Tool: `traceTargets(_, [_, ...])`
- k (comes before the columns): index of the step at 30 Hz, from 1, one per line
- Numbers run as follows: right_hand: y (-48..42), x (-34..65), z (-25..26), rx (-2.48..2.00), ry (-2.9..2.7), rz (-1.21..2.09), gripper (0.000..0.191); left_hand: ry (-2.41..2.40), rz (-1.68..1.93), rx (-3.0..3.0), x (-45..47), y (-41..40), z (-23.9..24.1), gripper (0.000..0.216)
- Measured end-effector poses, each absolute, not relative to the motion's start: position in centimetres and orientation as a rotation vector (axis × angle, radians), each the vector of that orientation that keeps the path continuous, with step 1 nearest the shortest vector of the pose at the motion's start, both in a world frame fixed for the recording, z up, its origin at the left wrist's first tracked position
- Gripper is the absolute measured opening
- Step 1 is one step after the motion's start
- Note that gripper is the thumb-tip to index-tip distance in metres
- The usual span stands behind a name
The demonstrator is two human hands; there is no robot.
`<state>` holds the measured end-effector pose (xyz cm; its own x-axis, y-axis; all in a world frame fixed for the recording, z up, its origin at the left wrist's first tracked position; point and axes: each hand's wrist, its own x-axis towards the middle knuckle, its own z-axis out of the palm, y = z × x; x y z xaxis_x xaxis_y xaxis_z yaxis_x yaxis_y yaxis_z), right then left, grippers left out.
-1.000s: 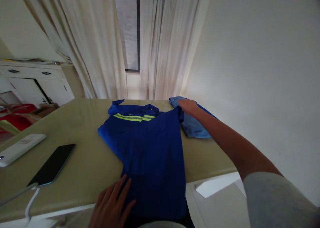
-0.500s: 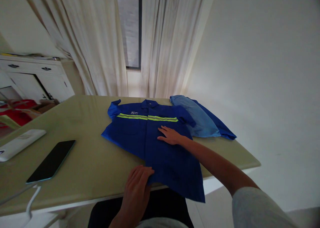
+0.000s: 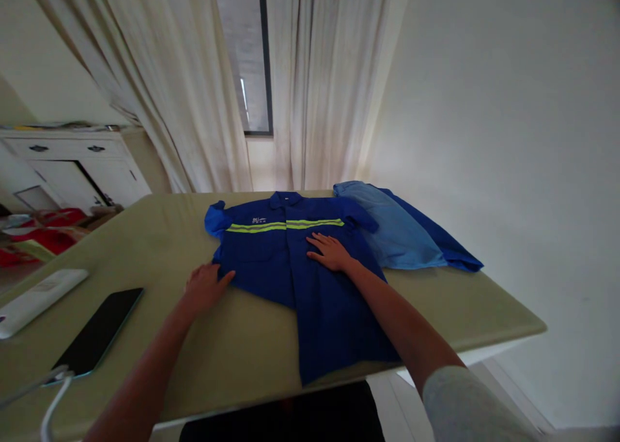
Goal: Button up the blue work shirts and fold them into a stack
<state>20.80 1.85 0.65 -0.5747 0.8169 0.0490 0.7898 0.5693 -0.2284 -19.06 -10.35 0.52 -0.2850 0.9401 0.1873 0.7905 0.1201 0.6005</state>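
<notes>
A blue short-sleeved work shirt [image 3: 256, 254] with a yellow-green and grey reflective stripe lies front up, collar at the far side. Its lower left front is folded back or under, so the hem runs at a slant. My right hand [image 3: 330, 251] rests flat on the shirt's right front, just below the stripe, fingers spread. At the shirt's left edge is my left hand [image 3: 206, 288], its thumb held apart from the fingers. The fingertips touch or nearly touch the cloth there, and I see nothing gripped in them.
Behind the right sleeve lies a second garment [image 3: 397, 229], light blue and dark blue. A phone [image 3: 99, 332] with a white cable [image 3: 55, 397] and a white oblong device [image 3: 41, 300] lie on the left of the table [image 3: 159, 242]. Curtains and a wall stand beyond.
My left hand has left the shirt's near hem and moved up and left to its left edge. The near hem now lies nearer the table's edge. My right hand stays on the front.
</notes>
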Motion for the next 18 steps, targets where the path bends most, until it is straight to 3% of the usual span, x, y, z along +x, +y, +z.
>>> traceTargets(9, [5.6,20.3,0.6,-1.41,-2.611,0.224,0.07,1.138,1.624,0.635,-17.1,-5.2,2.0,0.044])
traceTargets(18, [6.0,20.3,0.2,-1.426,-2.597,0.183,0.069,0.949,1.541,0.615,-17.1,-5.0,1.1,0.028])
